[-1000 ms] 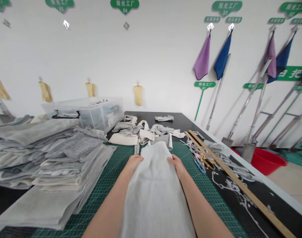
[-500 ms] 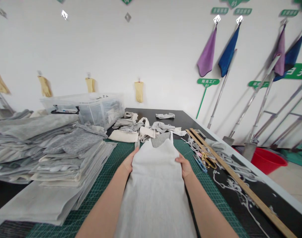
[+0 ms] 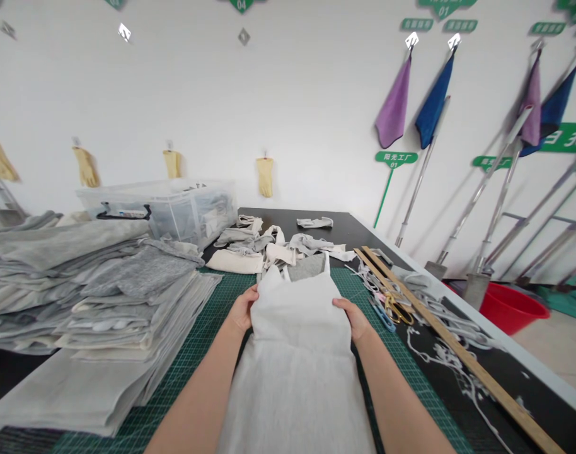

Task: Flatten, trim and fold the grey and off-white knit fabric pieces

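A long piece of light grey fabric (image 3: 297,372) stretches from the bottom of the view to the middle of the green cutting mat (image 3: 188,353). My left hand (image 3: 244,308) grips its left edge near the far end, thumb on top. On the opposite edge my right hand (image 3: 353,318) pinches the cloth the same way, with the other fingers hidden beneath. Between the hands the far end is folded over, and a darker grey inner side (image 3: 307,267) shows past the fold. White edging borders that darker part.
Stacked grey fabric (image 3: 141,271) stands at left, before a clear plastic box (image 3: 174,211). Cloth scraps (image 3: 281,252) lie beyond the mat. To the right are scissors (image 3: 396,310), a blue-handled tool (image 3: 383,315), wooden rulers (image 3: 458,343) and white cords (image 3: 458,372). A red bucket (image 3: 515,309) stands beyond the table.
The far end of the fabric has shifted and creased differently between my hands, its upper left corner now bunched higher. Both hands keep their hold in nearly the same place.
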The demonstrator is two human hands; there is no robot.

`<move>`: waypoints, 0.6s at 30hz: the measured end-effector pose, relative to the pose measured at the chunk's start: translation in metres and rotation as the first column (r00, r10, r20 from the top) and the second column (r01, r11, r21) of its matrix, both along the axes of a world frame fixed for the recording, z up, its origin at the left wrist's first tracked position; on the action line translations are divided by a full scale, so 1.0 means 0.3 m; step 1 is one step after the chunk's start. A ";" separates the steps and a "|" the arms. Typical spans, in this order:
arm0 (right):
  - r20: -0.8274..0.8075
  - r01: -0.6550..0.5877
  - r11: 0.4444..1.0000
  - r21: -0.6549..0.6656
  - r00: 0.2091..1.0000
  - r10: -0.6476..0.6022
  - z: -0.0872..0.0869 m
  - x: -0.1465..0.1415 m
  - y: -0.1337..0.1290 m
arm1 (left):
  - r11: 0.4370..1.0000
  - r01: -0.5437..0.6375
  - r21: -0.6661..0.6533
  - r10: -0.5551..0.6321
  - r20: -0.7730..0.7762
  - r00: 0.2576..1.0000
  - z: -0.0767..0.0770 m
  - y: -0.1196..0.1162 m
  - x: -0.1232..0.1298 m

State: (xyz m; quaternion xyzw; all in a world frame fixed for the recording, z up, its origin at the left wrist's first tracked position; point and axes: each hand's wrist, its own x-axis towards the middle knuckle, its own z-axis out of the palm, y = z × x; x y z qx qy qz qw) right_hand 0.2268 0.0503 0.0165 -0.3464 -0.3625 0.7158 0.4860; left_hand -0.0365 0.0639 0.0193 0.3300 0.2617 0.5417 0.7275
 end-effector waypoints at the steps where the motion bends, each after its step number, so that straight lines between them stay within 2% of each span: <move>1: -0.031 0.032 0.999 0.012 0.999 -0.032 -0.010 0.004 0.006 | 0.999 -0.031 -0.006 0.031 -0.026 0.999 0.000 0.001 0.000; 4: -0.102 0.159 0.986 0.047 0.983 -0.154 -0.039 0.017 0.030 | 0.992 -0.113 -0.049 0.109 -0.078 0.991 -0.007 0.009 0.000; 7: -0.127 0.244 0.968 0.056 0.963 -0.236 -0.051 0.025 0.041 | 0.989 -0.119 -0.085 0.111 -0.088 0.990 -0.025 0.018 -0.006; 11: -0.125 0.265 0.962 0.060 0.958 -0.256 -0.034 0.024 0.028 | 0.988 -0.149 -0.035 0.150 0.014 0.989 -0.039 0.025 -0.020; 13: -0.112 0.254 0.965 0.063 0.963 -0.246 -0.021 0.024 0.021 | 0.992 -0.121 -0.018 0.122 0.073 0.990 -0.034 0.024 -0.027; 16: -0.081 0.232 0.970 0.065 0.971 -0.227 -0.005 0.033 0.020 | 0.997 -0.047 -0.062 0.055 0.135 0.989 -0.020 0.021 -0.033; 18: -0.058 0.227 0.971 0.072 0.973 -0.223 -0.001 0.043 0.023 | 0.994 -0.026 -0.108 0.038 0.113 0.993 -0.014 0.020 -0.035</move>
